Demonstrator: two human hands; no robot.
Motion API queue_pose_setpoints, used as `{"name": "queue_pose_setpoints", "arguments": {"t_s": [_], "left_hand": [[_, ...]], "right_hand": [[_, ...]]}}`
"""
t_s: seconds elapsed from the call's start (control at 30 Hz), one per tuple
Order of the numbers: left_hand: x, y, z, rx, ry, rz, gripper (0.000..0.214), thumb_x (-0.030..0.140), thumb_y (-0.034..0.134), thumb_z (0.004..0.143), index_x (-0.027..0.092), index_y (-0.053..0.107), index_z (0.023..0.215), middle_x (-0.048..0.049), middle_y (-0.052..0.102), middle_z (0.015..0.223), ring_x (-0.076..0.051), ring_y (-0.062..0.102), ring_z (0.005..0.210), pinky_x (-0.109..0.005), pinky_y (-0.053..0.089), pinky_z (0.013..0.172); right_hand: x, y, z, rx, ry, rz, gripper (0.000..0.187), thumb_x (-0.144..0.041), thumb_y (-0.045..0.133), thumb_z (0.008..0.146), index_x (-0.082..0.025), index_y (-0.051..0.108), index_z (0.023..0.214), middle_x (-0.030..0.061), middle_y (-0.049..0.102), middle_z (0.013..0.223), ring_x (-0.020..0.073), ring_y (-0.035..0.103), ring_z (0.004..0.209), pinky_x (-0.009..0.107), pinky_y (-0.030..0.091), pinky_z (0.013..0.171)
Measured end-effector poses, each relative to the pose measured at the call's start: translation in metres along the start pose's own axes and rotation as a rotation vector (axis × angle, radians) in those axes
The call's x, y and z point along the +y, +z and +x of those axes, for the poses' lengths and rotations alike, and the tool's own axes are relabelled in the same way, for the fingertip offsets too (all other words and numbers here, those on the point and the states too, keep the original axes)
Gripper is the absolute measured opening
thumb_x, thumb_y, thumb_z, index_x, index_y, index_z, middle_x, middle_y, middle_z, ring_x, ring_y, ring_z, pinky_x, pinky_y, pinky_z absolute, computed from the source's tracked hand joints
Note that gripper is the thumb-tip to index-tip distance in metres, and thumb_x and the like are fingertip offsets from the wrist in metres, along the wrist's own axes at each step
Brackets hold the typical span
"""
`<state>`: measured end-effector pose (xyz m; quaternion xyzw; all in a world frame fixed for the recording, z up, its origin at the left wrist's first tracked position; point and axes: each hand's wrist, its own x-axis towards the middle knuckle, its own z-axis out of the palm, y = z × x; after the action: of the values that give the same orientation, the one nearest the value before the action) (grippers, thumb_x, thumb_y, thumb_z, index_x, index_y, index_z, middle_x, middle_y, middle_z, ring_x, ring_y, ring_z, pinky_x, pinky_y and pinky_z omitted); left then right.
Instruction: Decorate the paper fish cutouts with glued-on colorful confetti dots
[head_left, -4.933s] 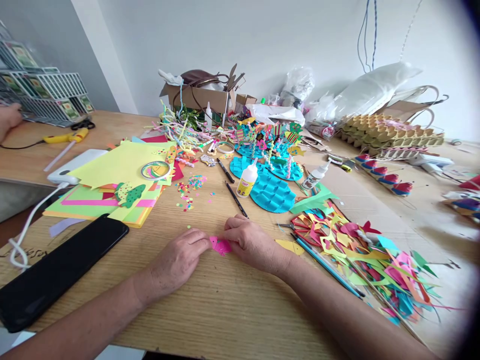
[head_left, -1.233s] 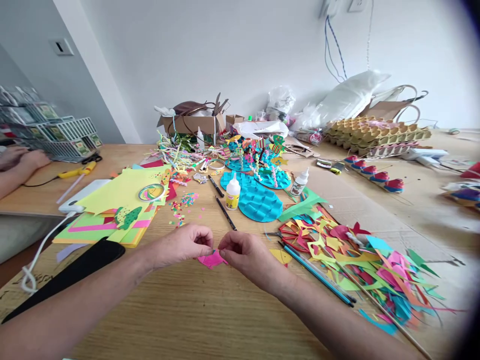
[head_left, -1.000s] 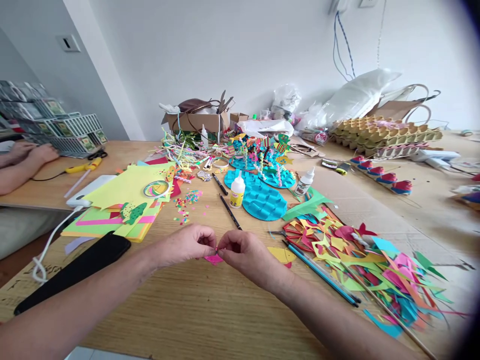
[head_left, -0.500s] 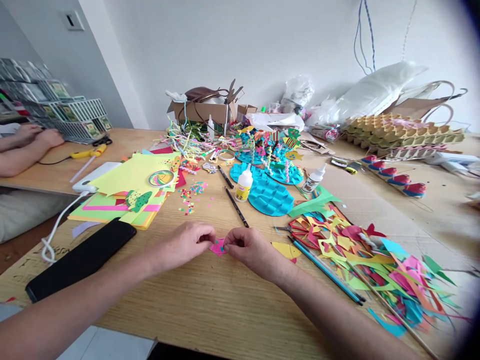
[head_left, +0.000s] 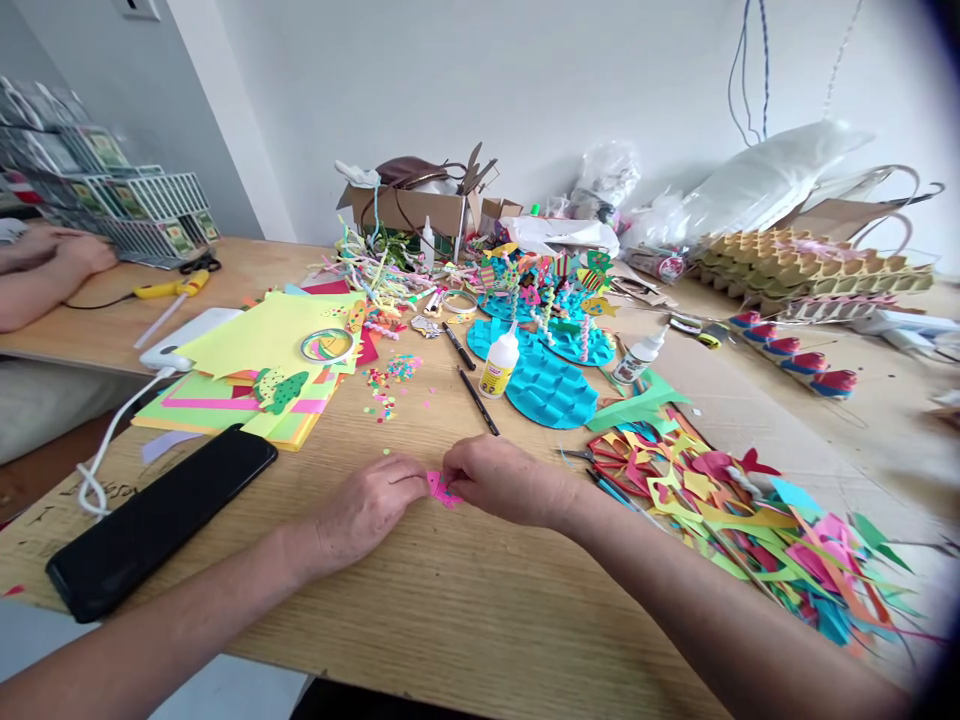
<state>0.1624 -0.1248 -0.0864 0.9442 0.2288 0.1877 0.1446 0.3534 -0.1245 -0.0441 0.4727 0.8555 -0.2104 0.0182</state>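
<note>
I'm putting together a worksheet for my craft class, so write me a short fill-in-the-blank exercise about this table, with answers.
1. The left hand and right hand meet at a small paper cut-out coloured ____.
2. The long black slab lies beside the person's ____ forearm.
3. The textured disc beside the yellow-labelled bottle is ____.
4. The stacked egg trays are on the picture's ____ side.

Missing words: pink; left; blue; right.
</note>
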Motion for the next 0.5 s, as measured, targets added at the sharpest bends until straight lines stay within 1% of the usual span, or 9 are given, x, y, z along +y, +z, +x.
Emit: {"name": "queue_pose_setpoints", "arguments": {"t_s": [0.2, 0.37, 0.5], "left_hand": [[-0.004, 0.0066, -0.0034, 0.071, 0.005, -0.009, 0.031, 0.014, 0.028, 0.091, 0.018, 0.054, 0.106, -0.0051, 0.058, 0.098, -0.015, 0.052, 0.094, -0.03, 0.044, 0.083], [-0.0032, 0.0063, -0.0034, 0.079, -0.002, -0.034, 0.029, 0.012, 0.03, 0.091, 0.018, 0.055, 0.105, -0.0038, 0.058, 0.098, -0.014, 0.052, 0.093, -0.028, 0.044, 0.083], [-0.0006, 0.0047, -0.0025, 0.082, -0.009, -0.034, 0.029, 0.011, 0.03, 0.09, 0.018, 0.055, 0.103, -0.0035, 0.058, 0.096, -0.014, 0.053, 0.091, -0.027, 0.044, 0.083]], "right_hand": [[-0.0081, -0.0052, 0.0076, -0.093, -0.041, -0.149, 0.025, -0.017, 0.041, 0.076, -0.017, 0.067, 0.078, 0.0061, 0.068, 0.081, 0.0158, 0.059, 0.071, 0.023, 0.035, 0.057], [-0.0103, -0.0057, 0.0097, -0.125, -0.055, -0.194, 0.026, -0.018, 0.041, 0.077, -0.016, 0.067, 0.079, 0.0066, 0.068, 0.082, 0.0166, 0.06, 0.073, 0.023, 0.036, 0.057], [-0.0093, -0.0053, 0.0112, -0.123, -0.056, -0.207, 0.026, -0.019, 0.04, 0.078, -0.017, 0.067, 0.079, 0.0066, 0.068, 0.081, 0.0169, 0.06, 0.072, 0.024, 0.037, 0.056]]}}
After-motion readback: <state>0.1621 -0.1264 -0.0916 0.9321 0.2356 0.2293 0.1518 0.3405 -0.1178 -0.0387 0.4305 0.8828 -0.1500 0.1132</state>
